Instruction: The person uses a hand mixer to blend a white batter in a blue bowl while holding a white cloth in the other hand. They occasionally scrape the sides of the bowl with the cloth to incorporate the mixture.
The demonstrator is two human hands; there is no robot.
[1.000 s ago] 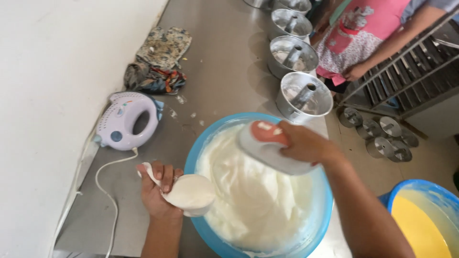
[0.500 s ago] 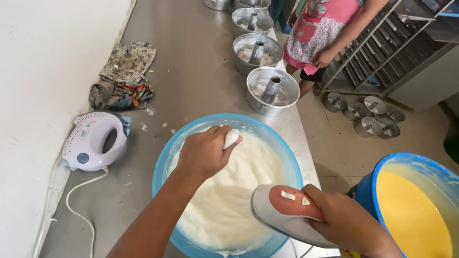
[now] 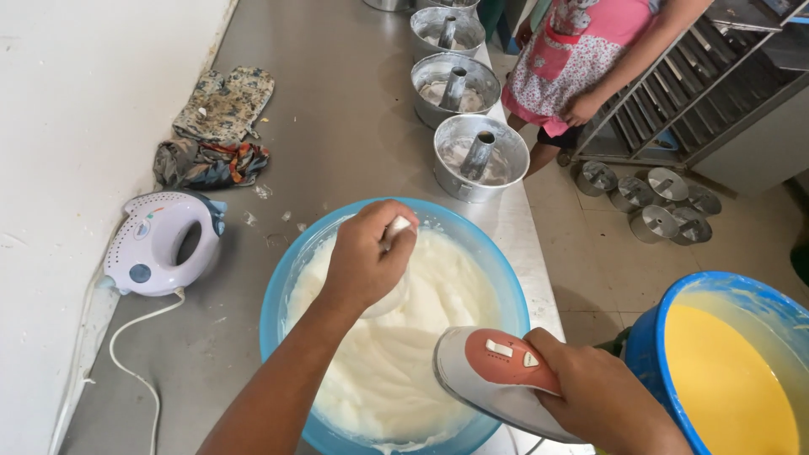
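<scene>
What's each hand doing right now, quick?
Left hand: closed on a white scoop over the blue bowl of white batter.
Right hand: closed, holding a grey-and-red hand mixer.

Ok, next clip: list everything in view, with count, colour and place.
mixing bowl: 1, blue, white whipped mix, counter front
scoop: 1, white, in bowl
hand mixer: 1, grey and red, over bowl rim
second mixer: 1, white, counter left
tube pans: 3 clear, metal, counter back
small pans: several, metal, floor
tub: 1, blue, yellow batter, right
cloths: patterned, by wall
person: 1, pink apron
left hand: holds scoop
right hand: holds hand mixer
</scene>
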